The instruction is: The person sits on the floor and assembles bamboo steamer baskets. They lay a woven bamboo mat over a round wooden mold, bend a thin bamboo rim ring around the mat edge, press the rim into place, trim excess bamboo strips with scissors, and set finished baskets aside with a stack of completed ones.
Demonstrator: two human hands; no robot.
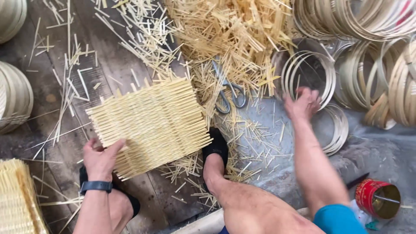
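Left hand (100, 158) grips the near corner of a woven bamboo mat (149, 125), thumb on top, fingers under; mat lies flat on the floor, over the feet. Right hand (303, 104) reaches to the bamboo rings (308, 73), fingers curled; whether they grasp one, cannot tell. Scissors (228, 91) lie between, among cut slivers (229, 30).

Woven bamboo mat (149, 123) lying at centre; scissors (229, 89) sitting at its two o'clock, bamboo hoops (308, 71) lying beyond at three.
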